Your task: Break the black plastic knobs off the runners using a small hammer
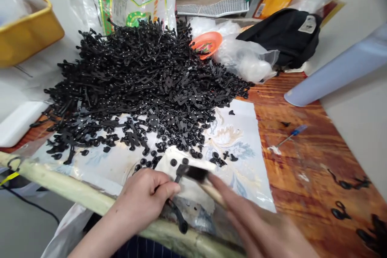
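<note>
The left hand [142, 197] has its fingers pinched on a floppy black plastic strip [179, 218], while the right hand [256, 225] grips a bristly wood-handled brush [196, 174] over a glossy printed sheet [242, 177], just below a tangled heap of black plastic parts [136, 76].

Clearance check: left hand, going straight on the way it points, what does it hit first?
The left hand would most likely meet the black bristles of the brush held in the right hand. Depth is unclear, so it could pass just over them.
</note>
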Demonstrator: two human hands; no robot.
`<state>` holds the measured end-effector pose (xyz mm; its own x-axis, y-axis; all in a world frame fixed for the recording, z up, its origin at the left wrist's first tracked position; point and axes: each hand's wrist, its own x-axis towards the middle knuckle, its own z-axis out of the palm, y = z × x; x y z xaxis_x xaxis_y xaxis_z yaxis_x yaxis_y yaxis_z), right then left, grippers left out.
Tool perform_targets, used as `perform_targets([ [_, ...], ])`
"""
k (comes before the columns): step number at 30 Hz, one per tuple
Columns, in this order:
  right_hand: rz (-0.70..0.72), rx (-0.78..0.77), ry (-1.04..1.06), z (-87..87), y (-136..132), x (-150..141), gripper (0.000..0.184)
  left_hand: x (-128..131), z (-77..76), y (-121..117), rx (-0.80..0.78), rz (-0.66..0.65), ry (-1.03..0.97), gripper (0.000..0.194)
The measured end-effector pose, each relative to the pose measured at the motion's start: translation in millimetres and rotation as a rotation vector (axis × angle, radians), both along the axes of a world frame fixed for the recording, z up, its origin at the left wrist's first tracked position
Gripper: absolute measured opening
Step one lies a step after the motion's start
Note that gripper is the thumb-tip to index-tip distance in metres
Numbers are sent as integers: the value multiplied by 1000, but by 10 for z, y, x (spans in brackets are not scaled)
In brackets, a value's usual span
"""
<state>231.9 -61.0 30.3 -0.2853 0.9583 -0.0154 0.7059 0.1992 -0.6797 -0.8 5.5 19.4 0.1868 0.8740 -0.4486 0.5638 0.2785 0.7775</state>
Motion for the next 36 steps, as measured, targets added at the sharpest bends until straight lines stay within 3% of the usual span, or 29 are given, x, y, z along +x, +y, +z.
perform_targets([
  [4, 23, -106, -38, -50, -7, 62, 53, -29, 6, 25, -29, -165, 89, 39],
  [9, -254, -217, 209, 105, 162, 56, 41, -38, 93, 16, 53, -285, 135, 45],
  [14, -261, -564, 516, 159, 374, -273, 36, 36, 306, -84, 248, -587, 83, 41],
  [16, -186, -728, 631, 134, 395, -360, 27, 21, 348, -106, 273, -606, 54, 37],
  [17, -170, -778, 676, 126, 389, -379, 24, -6, 350, -115, 266, -537, 27, 31],
  [19, -233, -835, 776, 132, 355, -369, 27, -82, 317, -143, 245, -215, -76, 10],
  [21, -360, -848, 908, 158, 309, -330, 36, -138, 257, -204, 213, 242, -241, 32],
  [23, -463, -833, 1024, 176, 263, -303, 43, -116, 197, -300, 105, 547, -462, 45],
  [25, -512, -798, 1071, 162, 221, -314, 45, -5, 161, -405, -119, 623, -682, 44],
  [28, -524, -772, 1044, 77, 158, -377, 46, 205, 150, -500, -299, 579, -922, 45],
  [36, -508, -618, 781, -144, 34, -422, 44, 272, 34, -444, -267, 630, -695, 41],
])
